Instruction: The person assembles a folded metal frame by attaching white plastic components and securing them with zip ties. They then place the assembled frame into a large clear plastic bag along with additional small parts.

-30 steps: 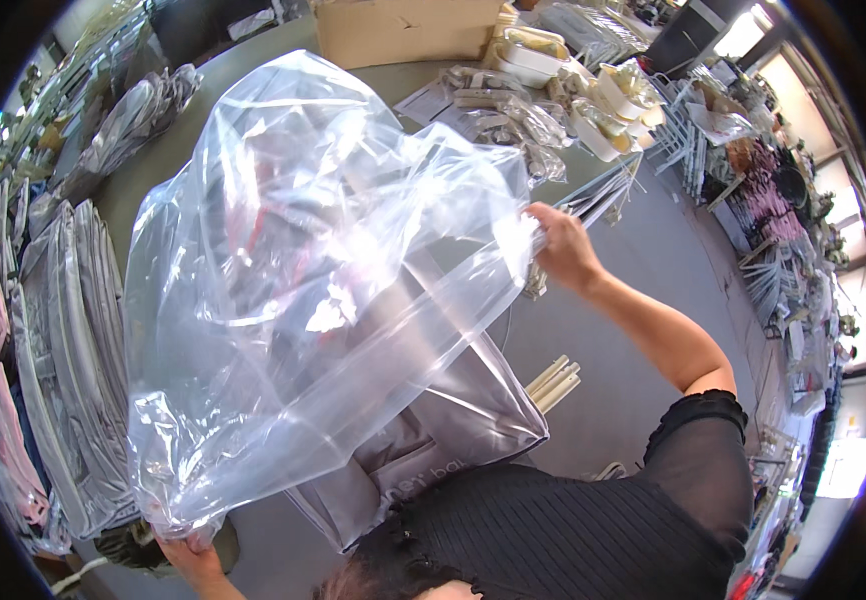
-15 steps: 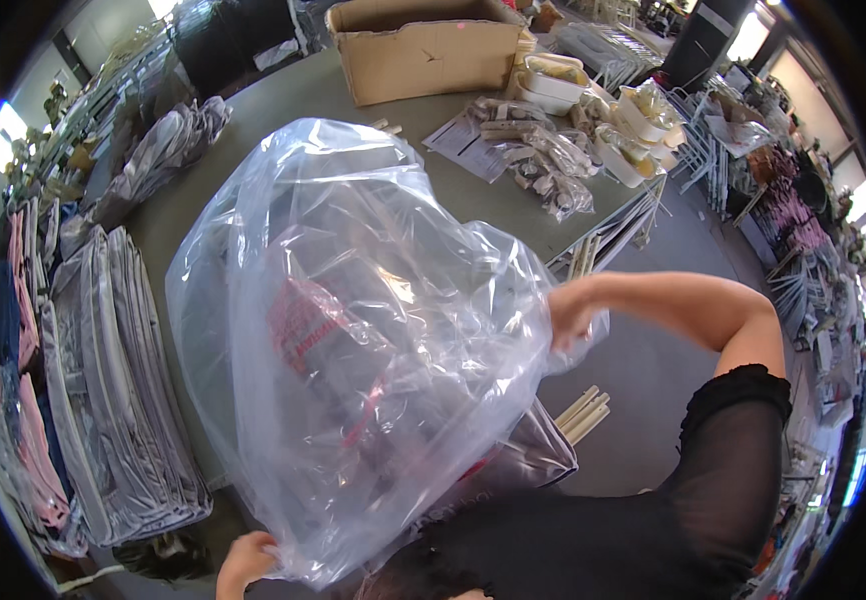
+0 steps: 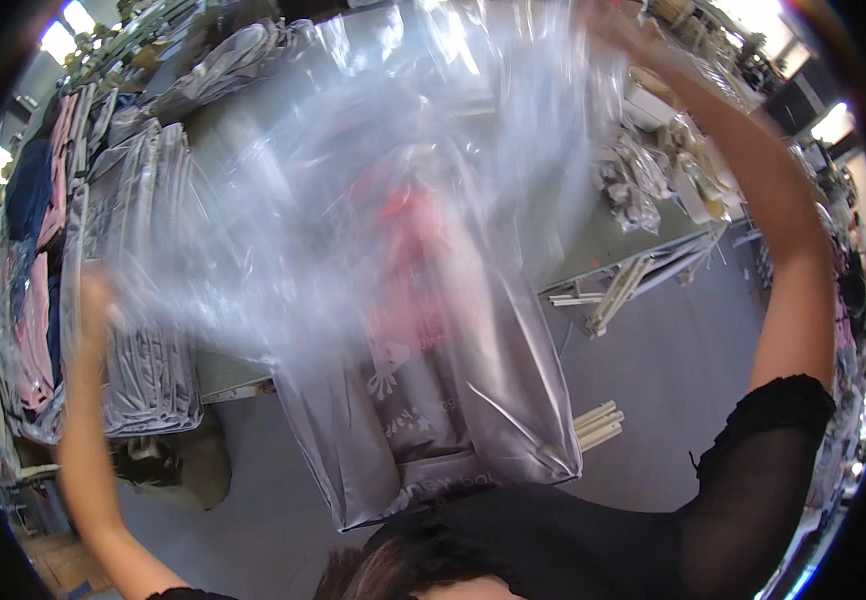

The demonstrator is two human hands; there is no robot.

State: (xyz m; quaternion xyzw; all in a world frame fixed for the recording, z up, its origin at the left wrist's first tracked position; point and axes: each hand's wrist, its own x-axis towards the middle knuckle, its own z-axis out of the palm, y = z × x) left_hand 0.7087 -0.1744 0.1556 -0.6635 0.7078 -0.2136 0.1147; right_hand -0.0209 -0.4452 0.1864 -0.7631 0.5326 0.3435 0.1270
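A large clear plastic bag (image 3: pixel 283 250), smeared by motion, spreads across the middle between my hands. At the left, my left hand (image 3: pixel 96 295) is closed on the bag's edge beside the stacked grey packs. My right hand (image 3: pixel 618 35) is raised at the far right, blurred, with the plastic stretching down from its closed fingers. Beneath the plastic lies a shiny grey fabric pack (image 3: pixel 523 400) with pale print, its near end close to my body. A blurred red patch (image 3: pixel 413 250) shows through over its middle.
A stack of grey fabric packs (image 3: pixel 138 270) stands left, next to pink and navy ones (image 3: pixel 38 250). Bagged small parts (image 3: pixel 633 185) and white tubs (image 3: pixel 688 185) sit on the table's (image 3: pixel 603 240) right side. Pale rods (image 3: pixel 598 425) stick out beside the grey pack, above the floor.
Both hands have swung up and away from my body, pulling the clear bag forward and spreading it. The near part of the grey pack is now uncovered.
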